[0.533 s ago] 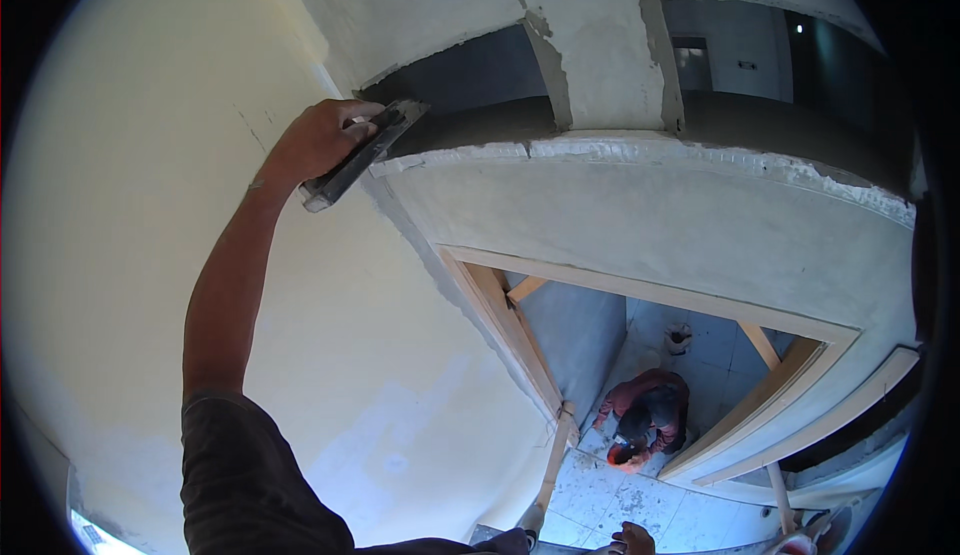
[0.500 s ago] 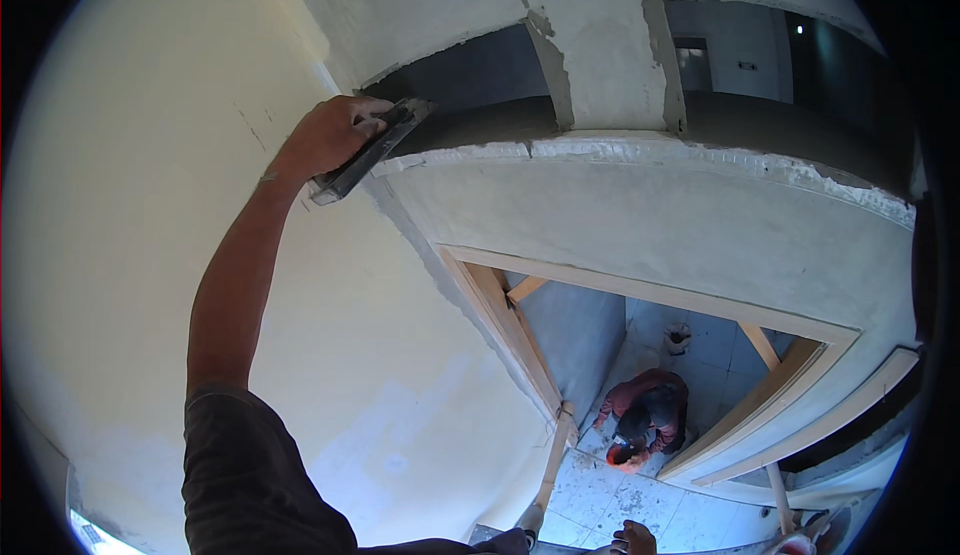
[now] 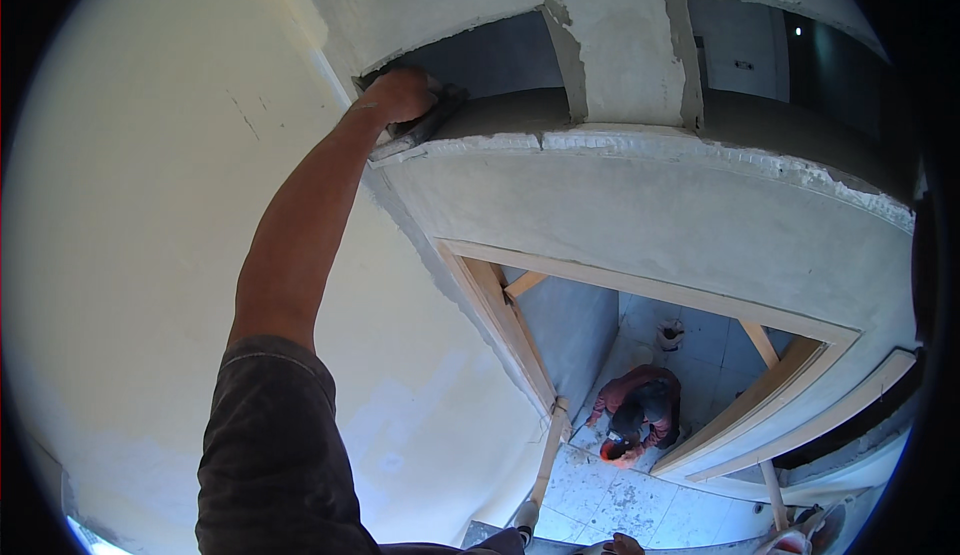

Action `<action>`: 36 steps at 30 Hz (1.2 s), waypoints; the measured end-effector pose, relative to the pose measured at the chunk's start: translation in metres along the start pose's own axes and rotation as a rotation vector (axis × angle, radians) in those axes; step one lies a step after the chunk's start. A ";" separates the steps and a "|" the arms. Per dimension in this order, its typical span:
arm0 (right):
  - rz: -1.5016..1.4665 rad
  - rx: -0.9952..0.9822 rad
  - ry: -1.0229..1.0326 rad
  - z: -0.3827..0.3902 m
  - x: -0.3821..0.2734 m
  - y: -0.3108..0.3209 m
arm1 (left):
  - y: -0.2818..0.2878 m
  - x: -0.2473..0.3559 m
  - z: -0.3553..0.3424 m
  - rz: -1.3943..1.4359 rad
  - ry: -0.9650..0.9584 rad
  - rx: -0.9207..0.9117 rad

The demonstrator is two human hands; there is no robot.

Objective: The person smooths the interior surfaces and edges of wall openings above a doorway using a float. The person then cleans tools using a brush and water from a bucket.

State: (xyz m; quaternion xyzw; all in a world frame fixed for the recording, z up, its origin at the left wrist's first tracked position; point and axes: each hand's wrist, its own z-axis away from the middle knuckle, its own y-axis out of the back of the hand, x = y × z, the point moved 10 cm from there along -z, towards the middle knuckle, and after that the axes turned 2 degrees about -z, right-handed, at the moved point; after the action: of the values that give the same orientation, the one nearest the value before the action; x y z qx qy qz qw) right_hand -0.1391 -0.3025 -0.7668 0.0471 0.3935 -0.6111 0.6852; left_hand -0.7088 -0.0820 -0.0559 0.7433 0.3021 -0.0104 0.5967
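My left arm reaches up to the small opening at the upper left of the wall. The left hand (image 3: 400, 95) is closed around a dark, flat plastering trowel (image 3: 430, 125). The trowel lies at the opening's sill (image 3: 490, 143), close to the corner with the cream side wall. My hand and wrist hide part of it, so whether its blade touches the sill is hard to tell. Only a small part of my right hand (image 3: 626, 545) shows at the lower edge, and its fingers are mostly cut off.
Below is a wooden door frame (image 3: 650, 285) with corner braces. A person (image 3: 640, 410) crouches on the tiled floor with an orange-red object (image 3: 618, 452). A wooden pole (image 3: 548, 460) leans at the frame's left foot. A second opening (image 3: 790, 65) lies to the right.
My left hand has moved right with the trowel, from in front of the side wall's corner into the opening. My right hand has sunk lower, mostly out of the picture.
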 end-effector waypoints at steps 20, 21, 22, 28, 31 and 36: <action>0.192 0.013 0.002 -0.034 -0.036 -0.005 | 0.062 -0.009 0.106 0.368 0.123 0.126; 0.183 0.005 0.022 -0.036 -0.035 -0.004 | 0.051 -0.011 0.091 0.376 0.122 0.125; 0.174 -0.003 0.042 -0.035 -0.035 -0.002 | 0.046 -0.006 0.074 0.306 0.058 0.151; 0.123 0.029 0.044 -0.006 -0.020 -0.009 | 0.007 0.002 0.001 0.096 -0.032 0.089; 0.116 0.059 -0.007 -0.004 -0.002 -0.002 | 0.000 0.004 -0.010 0.029 -0.009 0.063; 0.058 0.086 -0.111 -0.009 0.014 0.005 | -0.002 -0.002 -0.016 -0.076 0.032 0.031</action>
State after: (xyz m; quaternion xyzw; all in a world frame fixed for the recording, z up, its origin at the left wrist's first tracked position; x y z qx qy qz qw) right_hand -0.1396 -0.3075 -0.7836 0.0540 0.3267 -0.6092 0.7206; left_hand -0.7167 -0.0687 -0.0523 0.7406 0.3392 -0.0259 0.5795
